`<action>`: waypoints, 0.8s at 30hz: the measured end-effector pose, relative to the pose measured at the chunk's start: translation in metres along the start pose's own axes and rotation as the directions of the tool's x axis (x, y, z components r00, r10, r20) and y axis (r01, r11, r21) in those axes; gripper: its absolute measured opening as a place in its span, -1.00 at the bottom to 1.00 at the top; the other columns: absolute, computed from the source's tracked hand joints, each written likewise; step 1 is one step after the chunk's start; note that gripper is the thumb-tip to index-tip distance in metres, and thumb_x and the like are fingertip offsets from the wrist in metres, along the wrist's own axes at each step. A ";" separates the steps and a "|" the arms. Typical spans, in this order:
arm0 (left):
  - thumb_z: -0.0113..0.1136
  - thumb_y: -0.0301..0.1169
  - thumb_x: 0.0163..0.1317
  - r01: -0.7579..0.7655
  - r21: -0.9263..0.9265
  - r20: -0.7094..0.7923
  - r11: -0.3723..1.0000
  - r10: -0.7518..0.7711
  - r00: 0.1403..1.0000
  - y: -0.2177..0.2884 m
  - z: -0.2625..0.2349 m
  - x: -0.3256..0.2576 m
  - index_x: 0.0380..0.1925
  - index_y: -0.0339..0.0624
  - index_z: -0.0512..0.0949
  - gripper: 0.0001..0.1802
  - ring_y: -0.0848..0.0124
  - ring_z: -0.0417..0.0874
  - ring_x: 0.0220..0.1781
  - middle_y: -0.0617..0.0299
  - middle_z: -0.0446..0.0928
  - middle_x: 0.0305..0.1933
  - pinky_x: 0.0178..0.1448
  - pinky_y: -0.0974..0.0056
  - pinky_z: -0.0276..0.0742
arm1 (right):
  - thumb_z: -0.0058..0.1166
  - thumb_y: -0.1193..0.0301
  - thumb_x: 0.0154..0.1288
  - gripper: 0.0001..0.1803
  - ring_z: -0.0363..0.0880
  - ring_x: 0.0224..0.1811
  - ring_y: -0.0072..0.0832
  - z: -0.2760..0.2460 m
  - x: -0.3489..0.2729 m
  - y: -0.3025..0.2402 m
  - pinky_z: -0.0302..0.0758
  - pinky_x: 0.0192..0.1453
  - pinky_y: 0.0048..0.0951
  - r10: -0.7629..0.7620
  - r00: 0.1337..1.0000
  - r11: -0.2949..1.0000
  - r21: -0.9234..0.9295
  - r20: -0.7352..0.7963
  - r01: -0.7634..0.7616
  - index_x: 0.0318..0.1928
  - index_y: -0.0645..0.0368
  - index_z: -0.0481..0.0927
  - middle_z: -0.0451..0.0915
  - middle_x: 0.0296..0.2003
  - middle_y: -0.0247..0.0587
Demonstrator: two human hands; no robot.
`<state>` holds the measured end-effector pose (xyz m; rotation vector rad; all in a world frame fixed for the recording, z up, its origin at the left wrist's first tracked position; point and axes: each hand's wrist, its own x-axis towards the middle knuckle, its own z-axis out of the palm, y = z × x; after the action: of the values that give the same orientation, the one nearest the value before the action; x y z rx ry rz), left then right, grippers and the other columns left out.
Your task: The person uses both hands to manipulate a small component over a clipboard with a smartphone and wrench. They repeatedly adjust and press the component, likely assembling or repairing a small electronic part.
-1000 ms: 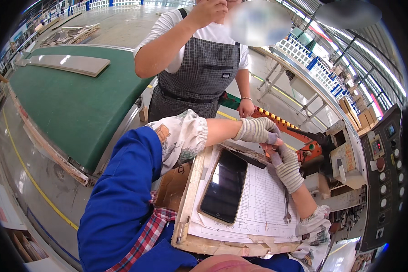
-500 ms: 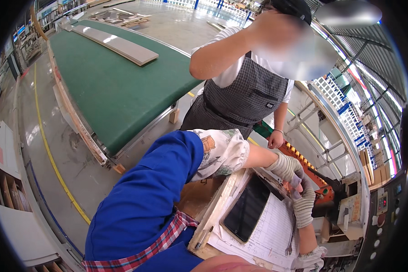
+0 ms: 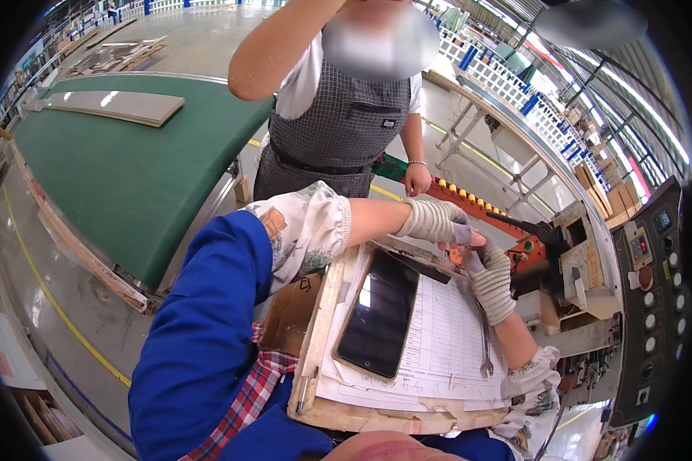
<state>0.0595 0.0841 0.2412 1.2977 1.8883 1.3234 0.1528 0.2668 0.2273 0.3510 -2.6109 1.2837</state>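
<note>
Tablet [image 3: 379,313] on paper-covered board [image 3: 338,411], gloved left hand [image 3: 436,222] and right hand [image 3: 488,278] meeting beyond its far edge

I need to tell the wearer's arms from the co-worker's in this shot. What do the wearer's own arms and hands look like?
Both hands wear knitted work gloves, pale grey-beige with purplish fingertips: left hand, right hand. Each forearm has a white floral-print sleeve cover with a gathered elastic cuff, bare between cover and glove. The left upper arm is in a bright blue jacket sleeve; a red plaid lining shows beneath it.
</note>
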 end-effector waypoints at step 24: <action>-0.22 -0.16 0.27 -0.044 -0.555 -0.092 0.830 -0.009 0.996 -0.063 -0.004 0.043 -0.44 -0.26 0.48 -0.59 0.44 0.55 -0.68 0.12 0.57 -0.56 -0.63 0.43 0.44 | 0.07 0.53 0.16 -0.77 0.32 -0.43 -0.75 0.008 0.002 -0.016 0.31 -0.30 -0.73 -0.068 0.958 0.963 0.233 -0.279 0.137 -0.13 0.24 0.49 0.45 -0.41 -0.45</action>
<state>0.0111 0.1157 0.1909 0.9578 1.3730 1.7944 0.1553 0.2509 0.2352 0.3230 -2.1836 1.5113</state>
